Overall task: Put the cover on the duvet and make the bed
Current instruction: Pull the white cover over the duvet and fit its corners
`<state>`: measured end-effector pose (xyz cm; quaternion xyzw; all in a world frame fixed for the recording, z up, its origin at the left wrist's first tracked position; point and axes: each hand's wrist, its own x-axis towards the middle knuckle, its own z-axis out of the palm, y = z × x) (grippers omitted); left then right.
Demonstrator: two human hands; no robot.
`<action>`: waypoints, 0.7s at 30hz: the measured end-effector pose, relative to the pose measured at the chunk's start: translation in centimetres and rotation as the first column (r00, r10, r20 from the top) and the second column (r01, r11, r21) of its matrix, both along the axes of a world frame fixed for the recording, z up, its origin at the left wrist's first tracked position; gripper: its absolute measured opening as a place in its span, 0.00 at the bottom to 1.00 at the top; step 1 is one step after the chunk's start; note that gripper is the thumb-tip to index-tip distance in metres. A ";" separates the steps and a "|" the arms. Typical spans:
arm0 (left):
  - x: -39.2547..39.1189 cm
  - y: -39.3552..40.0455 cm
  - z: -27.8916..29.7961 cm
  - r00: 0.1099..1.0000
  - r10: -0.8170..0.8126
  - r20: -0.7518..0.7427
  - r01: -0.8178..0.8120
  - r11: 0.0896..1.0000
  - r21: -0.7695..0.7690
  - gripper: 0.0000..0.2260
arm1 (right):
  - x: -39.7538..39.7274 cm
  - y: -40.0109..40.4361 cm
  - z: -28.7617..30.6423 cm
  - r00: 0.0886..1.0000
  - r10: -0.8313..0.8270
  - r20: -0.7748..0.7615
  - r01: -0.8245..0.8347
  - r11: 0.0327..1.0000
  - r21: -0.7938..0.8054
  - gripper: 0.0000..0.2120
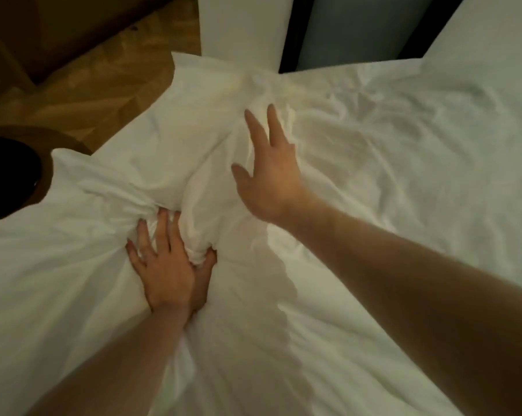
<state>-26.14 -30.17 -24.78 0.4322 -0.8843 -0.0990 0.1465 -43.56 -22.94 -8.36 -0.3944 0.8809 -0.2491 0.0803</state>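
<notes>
A white duvet in its white cover [389,151] lies rumpled across the bed and fills most of the view. Its far left corner [187,73] points toward the floor. My left hand [166,262] presses down near the middle left, fingers bunching a fold of the cover between thumb and palm. My right hand [268,172] hovers flat over the cloth further up, fingers spread and pointing toward the far corner, holding nothing. Deep creases run out from the gathered fold.
A wooden floor [103,85] shows at the upper left beyond the bed edge. A dark round object [4,175] sits on a wooden surface at the left edge. White and dark upright panels [241,25] stand behind the bed.
</notes>
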 end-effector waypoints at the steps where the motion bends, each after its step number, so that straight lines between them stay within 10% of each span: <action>1: -0.2 0.1 0.1 1.000 -0.007 0.019 0.007 1.000 -0.001 0.41 | 2.6 3.3 -1.2 0.999 0.025 -0.037 -0.026 1.000 -0.014 0.35; 6: 0.1 0.0 0.8 0.993 -0.025 0.117 0.017 0.997 0.071 0.44 | 15.0 20.9 -9.8 0.995 -0.072 -0.064 0.081 0.983 0.164 0.32; 13: -0.1 -3.0 6.5 0.841 -0.201 0.502 -0.019 0.917 0.398 0.51 | 12.9 19.6 -8.9 0.985 -0.077 0.156 0.013 0.926 0.376 0.37; 21: 18.7 12.6 10.8 0.842 -0.505 0.190 0.459 0.856 0.237 0.37 | 28.9 33.4 -5.6 0.940 -0.153 0.304 0.062 0.956 0.286 0.37</action>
